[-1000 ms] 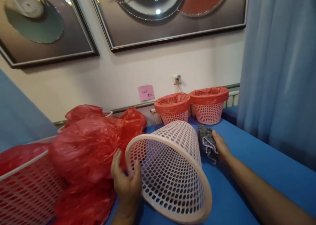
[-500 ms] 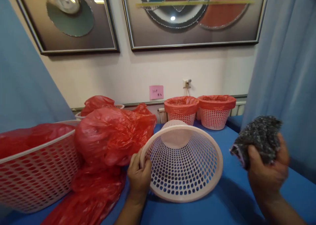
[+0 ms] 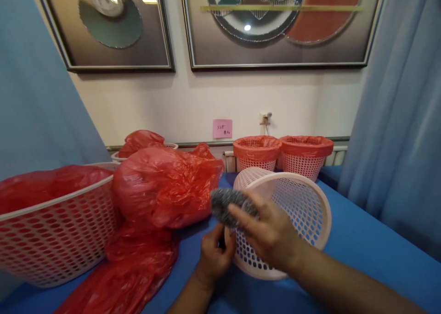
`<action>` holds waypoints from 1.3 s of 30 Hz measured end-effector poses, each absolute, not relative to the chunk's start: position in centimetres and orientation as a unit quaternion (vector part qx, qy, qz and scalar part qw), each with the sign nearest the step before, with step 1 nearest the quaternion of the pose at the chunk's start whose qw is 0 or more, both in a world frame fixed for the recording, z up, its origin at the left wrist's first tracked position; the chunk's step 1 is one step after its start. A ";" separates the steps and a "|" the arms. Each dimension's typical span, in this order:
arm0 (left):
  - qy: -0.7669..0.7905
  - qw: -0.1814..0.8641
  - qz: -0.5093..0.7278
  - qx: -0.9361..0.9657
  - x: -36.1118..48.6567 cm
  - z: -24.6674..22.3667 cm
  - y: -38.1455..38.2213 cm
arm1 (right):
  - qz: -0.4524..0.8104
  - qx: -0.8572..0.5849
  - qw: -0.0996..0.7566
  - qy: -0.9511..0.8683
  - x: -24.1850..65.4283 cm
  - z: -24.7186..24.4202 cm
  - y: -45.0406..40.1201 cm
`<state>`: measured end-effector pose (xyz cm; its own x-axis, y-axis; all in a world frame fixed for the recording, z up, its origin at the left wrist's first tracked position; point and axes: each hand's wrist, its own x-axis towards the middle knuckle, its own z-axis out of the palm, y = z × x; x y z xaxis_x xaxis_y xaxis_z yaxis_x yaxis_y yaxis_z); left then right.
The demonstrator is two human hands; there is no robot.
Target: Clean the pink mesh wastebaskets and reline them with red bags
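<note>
A pale pink perforated plastic basket [image 3: 312,204] lies tipped on its side, its wide mouth facing me. My left hand [image 3: 215,252] is closed on the left part of its rim. My right hand [image 3: 272,229] has crossed in front of the mouth and grips a dark grey speckled cloth [image 3: 225,206]. The cloth is at the rim's left side, just above my left hand; whether it presses on the plastic I cannot tell. Part of the rim and the basket's inside are hidden behind the cloth and right hand.
A red plastic bag [image 3: 161,185] lies left of the basket, trailing toward me. A large basket [image 3: 58,227] with red plastic stands at far left. Two baskets lined with red bags [image 3: 257,148] stand at the back by the wall. Everything rests on a blue-covered table [image 3: 365,259].
My right hand has swung left with the cloth, from the right side to the basket's left rim. The basket has turned slightly and sits further right in view.
</note>
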<state>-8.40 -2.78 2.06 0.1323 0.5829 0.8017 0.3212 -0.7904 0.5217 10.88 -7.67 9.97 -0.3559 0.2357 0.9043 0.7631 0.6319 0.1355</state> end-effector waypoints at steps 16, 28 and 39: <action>0.261 0.096 0.599 0.751 -7.7 1.5 -3.2 | 0.010 -0.731 0.510 -0.453 24.5 2.6 -1.1; 0.297 0.168 0.569 0.748 -7.7 1.2 -2.7 | 0.082 -0.778 0.115 -0.612 21.2 -0.7 -6.5; 0.264 0.287 0.573 0.721 -7.9 0.8 -3.1 | -0.005 -0.452 0.398 -0.798 10.8 -2.2 -11.4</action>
